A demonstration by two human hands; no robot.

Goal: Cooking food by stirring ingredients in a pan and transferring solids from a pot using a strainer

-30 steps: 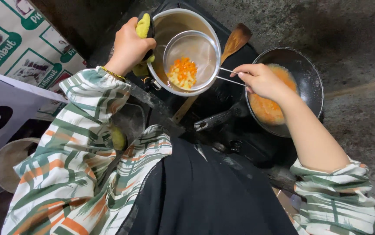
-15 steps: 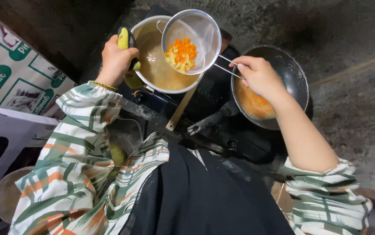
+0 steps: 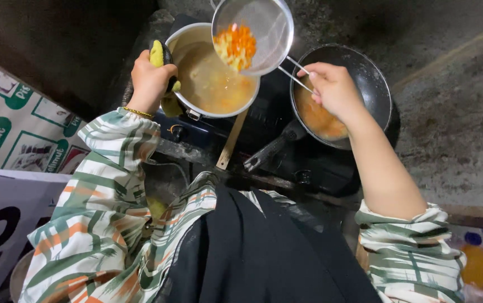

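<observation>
Strainer of chopped vegetables held over a pot on a stove.

The right hand (image 3: 334,87) pinches the wire handle of the strainer (image 3: 255,36), fingers closed around it; the basket, holding orange and yellow vegetable pieces (image 3: 235,46), hangs at 12 o'clock above the pot (image 3: 210,78) of cloudy broth. The left hand (image 3: 150,81), at the pot's 9 o'clock, grips its rim through a yellow-green cloth (image 3: 157,55). A dark pan (image 3: 359,73) with orange sauce sits at the pot's 3 o'clock; a wooden handle (image 3: 231,143) juts out at 6 o'clock.

Dark frying pan (image 3: 373,84) with orange sauce right of the stove, wooden handle (image 3: 231,140) lying near, printed banners (image 3: 11,140) far left.
</observation>
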